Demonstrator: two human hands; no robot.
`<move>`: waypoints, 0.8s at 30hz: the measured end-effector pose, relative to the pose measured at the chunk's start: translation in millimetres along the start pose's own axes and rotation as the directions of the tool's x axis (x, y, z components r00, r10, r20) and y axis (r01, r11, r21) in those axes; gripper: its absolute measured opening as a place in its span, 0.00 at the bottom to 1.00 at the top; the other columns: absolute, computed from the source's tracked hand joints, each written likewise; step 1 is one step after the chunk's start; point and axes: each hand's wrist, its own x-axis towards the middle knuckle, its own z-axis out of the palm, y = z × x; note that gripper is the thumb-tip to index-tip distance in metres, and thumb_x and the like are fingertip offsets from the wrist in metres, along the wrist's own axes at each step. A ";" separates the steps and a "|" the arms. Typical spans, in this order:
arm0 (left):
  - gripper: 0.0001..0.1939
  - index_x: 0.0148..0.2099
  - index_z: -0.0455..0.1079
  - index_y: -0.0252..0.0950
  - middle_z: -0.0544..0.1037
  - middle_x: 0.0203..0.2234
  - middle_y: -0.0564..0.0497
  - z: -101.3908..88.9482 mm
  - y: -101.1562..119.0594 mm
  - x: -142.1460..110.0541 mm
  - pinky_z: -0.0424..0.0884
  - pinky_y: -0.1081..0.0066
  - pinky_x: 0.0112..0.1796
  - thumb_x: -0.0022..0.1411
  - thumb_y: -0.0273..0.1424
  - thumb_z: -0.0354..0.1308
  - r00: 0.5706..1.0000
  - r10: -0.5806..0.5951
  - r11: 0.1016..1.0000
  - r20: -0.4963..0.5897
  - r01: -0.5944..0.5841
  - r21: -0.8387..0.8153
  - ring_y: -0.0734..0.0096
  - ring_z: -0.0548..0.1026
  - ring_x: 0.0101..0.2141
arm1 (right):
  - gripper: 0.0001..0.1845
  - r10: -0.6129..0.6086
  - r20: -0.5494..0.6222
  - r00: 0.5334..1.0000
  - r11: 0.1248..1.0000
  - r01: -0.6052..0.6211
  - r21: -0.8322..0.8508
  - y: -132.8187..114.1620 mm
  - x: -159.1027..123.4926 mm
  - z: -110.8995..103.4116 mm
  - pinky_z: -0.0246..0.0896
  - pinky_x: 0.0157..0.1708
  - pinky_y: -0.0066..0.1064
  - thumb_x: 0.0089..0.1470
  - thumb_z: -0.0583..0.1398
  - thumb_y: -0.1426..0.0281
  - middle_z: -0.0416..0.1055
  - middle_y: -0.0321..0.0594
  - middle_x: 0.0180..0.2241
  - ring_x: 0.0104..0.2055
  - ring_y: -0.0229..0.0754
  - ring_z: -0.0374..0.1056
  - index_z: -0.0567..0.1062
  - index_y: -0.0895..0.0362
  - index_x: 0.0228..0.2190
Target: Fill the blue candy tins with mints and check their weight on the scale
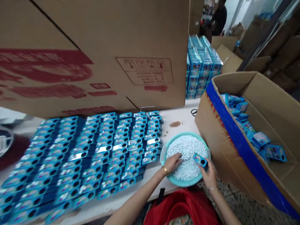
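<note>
The right grip (208, 175) holds one blue box (199, 159) above one basin (185, 183) of pellets (186, 144); the left grip (172, 162) rests in them, open or closed I cannot tell. Perhaps seven box rows (102, 158) stand farther left.

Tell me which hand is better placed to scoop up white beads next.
Probably the left hand: it is down at the white beads in the turquoise basin and holds no box. The right hand is occupied, gripping a small blue box.
</note>
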 end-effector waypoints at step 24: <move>0.18 0.49 0.71 0.31 0.77 0.41 0.39 -140.9 143.3 -73.5 0.69 0.66 0.33 0.72 0.24 0.40 0.976 0.097 0.813 0.193 -0.190 0.551 0.56 0.79 0.41 | 0.21 -0.248 0.314 0.916 0.941 0.305 -0.146 -24.0 21.3 17.2 0.65 0.56 0.48 0.56 0.55 0.69 0.72 0.50 0.49 0.53 0.52 0.67 0.70 0.57 0.51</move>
